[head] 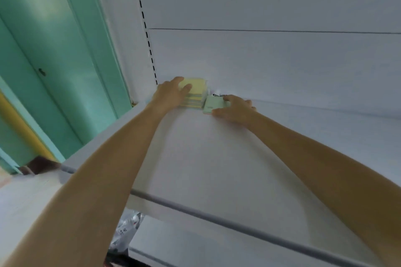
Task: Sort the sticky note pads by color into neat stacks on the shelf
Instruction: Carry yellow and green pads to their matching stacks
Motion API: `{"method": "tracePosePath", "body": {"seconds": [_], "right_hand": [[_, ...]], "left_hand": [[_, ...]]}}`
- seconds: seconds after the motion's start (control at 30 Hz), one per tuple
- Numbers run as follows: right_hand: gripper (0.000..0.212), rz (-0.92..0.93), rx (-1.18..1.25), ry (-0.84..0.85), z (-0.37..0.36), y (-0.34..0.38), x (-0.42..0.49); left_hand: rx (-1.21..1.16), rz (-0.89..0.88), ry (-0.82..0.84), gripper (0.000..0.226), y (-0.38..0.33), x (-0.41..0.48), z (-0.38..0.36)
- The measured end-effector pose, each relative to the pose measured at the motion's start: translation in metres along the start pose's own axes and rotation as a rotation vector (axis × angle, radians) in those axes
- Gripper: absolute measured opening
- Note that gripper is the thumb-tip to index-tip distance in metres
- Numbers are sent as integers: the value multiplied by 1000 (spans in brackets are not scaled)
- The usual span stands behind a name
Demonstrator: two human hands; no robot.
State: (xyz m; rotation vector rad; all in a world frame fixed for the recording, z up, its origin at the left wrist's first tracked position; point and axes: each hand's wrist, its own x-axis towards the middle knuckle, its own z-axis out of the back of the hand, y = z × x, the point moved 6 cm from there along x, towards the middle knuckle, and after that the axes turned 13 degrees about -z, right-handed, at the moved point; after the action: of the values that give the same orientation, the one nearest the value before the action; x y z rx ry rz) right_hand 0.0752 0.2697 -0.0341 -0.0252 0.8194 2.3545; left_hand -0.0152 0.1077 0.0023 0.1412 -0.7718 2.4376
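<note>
Both hands are at the back-left corner of the shelf.

Left hand holds the yellow stack. The thumb lies on the top pad and the fingers wrap round its far-left edge.

Right hand grasps the green pad, thumb along the near edge, forefinger over the far edge. Its other fingers are spread to the right.

The green pad lies flat on the shelf between the two hands. It's either touching the stack's right face or just beside it; can't tell which.

My read of the step: squaring two colour piles side by side in the corner.

How to do it well:
- The stack's near face shows pale bands between the yellow ones. That could be other-colour pads mixed in or just shading; it's too blurred to say. Check before calling yellow done.
- The left hand only steadies the stack, so press down, not sideways. Stacked pads will likely slide over one another.
- Slide the green pad along the shelf with the right hand rather than lifting it. Get its edge parallel to the stack and the near edges in line.
- Use the back panel as a stop and seat both piles against it.
- A black-and-white label sits just beyond the right forefinger, partly hidden and unreadable. Whatever it's on may block the pad from seating, so clear it if so.

Risk: shoving the green pad hard into the stack could skew the lower pads.
</note>
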Motion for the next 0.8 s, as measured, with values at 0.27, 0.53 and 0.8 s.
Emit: {"method": "tracePosePath", "body": {"seconds": [0.27, 0.53, 0.8], "right_hand": [[55, -5, 369, -68, 16, -1, -3], [48, -56, 412, -162, 33, -33, -7], [47, -31, 524, -303, 77, -84, -35]], "left_hand": [[-147, -62, -39, 54, 9, 20, 2], [-365, -101, -14, 52, 3, 21, 4], [-545, -143, -23, 42, -49, 8, -19]]}}
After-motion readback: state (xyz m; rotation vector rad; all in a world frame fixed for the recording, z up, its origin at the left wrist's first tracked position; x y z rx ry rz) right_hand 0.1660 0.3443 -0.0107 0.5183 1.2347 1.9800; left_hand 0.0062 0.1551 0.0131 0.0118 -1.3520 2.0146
